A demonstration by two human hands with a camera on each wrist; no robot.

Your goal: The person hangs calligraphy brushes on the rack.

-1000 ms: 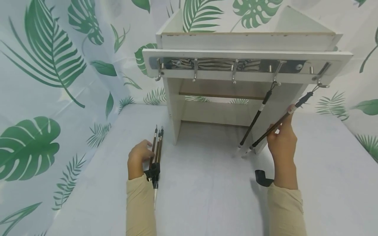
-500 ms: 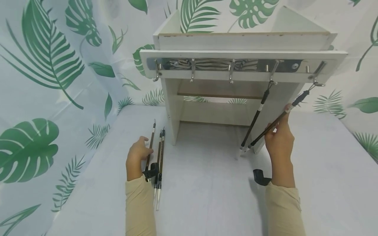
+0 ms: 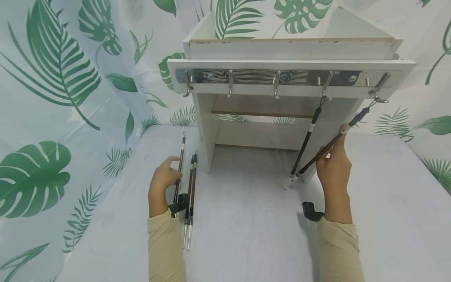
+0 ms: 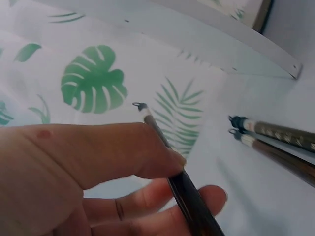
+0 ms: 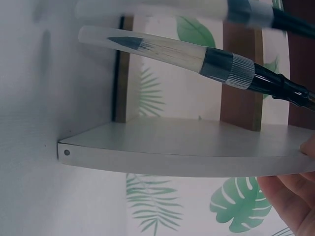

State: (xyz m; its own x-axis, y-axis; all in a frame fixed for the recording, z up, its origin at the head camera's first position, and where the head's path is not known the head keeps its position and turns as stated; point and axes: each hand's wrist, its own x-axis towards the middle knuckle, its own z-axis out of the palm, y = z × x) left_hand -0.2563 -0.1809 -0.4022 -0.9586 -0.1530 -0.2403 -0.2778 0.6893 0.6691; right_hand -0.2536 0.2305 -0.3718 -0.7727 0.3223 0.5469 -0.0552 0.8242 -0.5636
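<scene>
A brush [image 4: 191, 199] is being pinched by the left hand [image 3: 163, 178], toward the surface's [image 3: 246, 219] far left corner, beside two brushes [image 3: 193, 184]; the rack's [image 3: 246, 51] right edge is gripped by the right hand [image 3: 334, 168].

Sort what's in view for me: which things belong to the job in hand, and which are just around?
Likely part of the job:
brush pinched by the left hand
two brushes lying beside it
two hanging brushes
hook rail
shelf unit, gripped by the right hand

Likely just surroundings:
leaf-print backdrop
white surface
black wrist mounts
</scene>
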